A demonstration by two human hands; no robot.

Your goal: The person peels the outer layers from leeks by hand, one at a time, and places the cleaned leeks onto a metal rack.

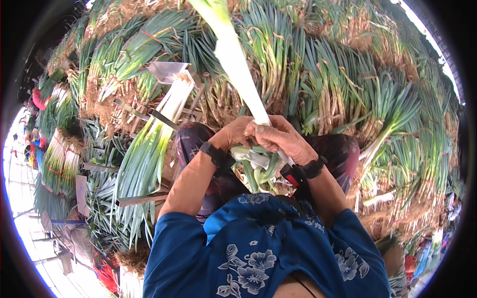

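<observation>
A long green onion stalk [238, 64], white with a pale green end at the top of the view, slants up from my hands. My right hand [284, 138] is closed round its lower white part, thumb on top. My left hand [234, 133] meets it from the other side, fingers curled against the stalk and partly hidden. A narrow white end [285, 158] shows below my right hand. Beneath both hands, loose white and green peelings [256, 161] lie between my knees.
To the left, trimmed green onions [164, 119] lie across a metal-and-wood stand [144, 199], roots against a metal plate [164, 70]. Tied bundles [60, 164] stand farther left. Heaped green onions [328, 82] surround me ahead and to the right.
</observation>
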